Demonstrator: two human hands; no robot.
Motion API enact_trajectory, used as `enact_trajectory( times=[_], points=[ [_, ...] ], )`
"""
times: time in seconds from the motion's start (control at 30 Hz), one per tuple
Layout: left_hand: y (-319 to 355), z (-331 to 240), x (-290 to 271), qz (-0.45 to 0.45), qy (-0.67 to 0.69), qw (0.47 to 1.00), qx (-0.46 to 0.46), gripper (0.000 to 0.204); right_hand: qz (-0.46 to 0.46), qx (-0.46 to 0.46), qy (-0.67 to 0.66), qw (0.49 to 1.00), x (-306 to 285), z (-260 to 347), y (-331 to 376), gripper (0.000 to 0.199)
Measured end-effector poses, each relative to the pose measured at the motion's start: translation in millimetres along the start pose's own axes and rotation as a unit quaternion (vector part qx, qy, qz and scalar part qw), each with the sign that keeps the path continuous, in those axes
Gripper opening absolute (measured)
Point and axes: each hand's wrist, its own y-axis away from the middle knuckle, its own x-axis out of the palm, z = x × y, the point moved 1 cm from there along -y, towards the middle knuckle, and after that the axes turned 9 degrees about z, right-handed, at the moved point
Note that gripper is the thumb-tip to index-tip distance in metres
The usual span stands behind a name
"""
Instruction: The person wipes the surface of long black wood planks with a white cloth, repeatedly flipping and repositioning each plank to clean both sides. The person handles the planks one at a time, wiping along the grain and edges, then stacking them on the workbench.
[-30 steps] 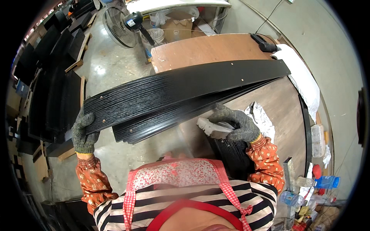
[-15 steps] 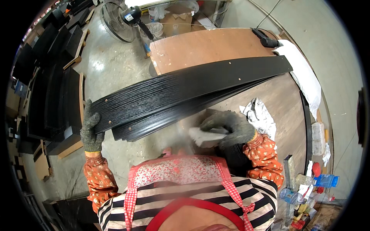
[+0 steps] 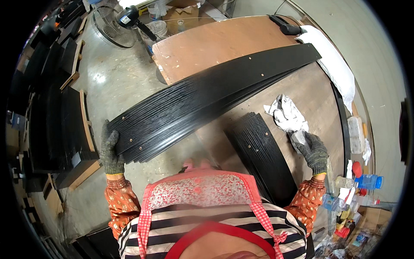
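Note:
My left hand [image 3: 111,149], in a dark grey knit glove, grips the left end of a stack of long black boards [image 3: 207,93]. The boards are slightly fanned out, with grooved grain and small holes near their ends. At the right, my gloved right hand [image 3: 314,154] is closed on a pale folded cloth [image 3: 297,140]. That piece touches or overlaps a crumpled white cloth [image 3: 285,113] on the table; where one ends I cannot tell. A second stack of black boards [image 3: 263,151], shorter in view, lies between me and the long one.
The brown worktable [image 3: 319,97] carries the boards, with a tan panel [image 3: 215,45] at its far side. A black tool [image 3: 284,26] and white bag [image 3: 330,64] are at the far right. Bottles [image 3: 370,181] crowd the near right. A fan [image 3: 114,26] stands far left, near black panels on pallets [image 3: 71,116].
My right hand has moved right with the pale cloth, from above the near board stack to the crumpled cloth, uncovering that stack. The long boards are now less fanned at their left end.

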Motion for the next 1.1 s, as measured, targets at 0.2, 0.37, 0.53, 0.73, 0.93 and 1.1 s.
enact_trajectory(
  times=[0.2,0.37,0.53,0.73,0.93,1.1],
  points=[
    [-2,-3,2,0.008,-0.007,1.0,-0.012,0.066,-0.187,-0.275,0.016,0.943,6,117,-17,0.029],
    [2,-4,12,0.003,-0.02,1.0,0.008,0.065,-0.112,-0.286,-0.033,0.951,43,193,-87,0.023],
    [-2,0,3,0.009,0.003,1.0,0.006,0.065,-0.04,-0.195,0.048,0.979,29,215,-108,0.029],
    [0,-1,2,-0.002,0.005,1.0,0.009,0.071,0.001,-0.204,0.145,0.968,21,226,-113,0.034],
    [2,-5,12,-0.013,-0.004,1.0,0.009,0.072,0.015,-0.234,0.13,0.963,17,225,-124,0.035],
    [0,-5,10,-0.025,-0.018,0.999,0.009,0.074,0.024,-0.201,0.177,0.963,15,234,-123,0.033]
  ],
)
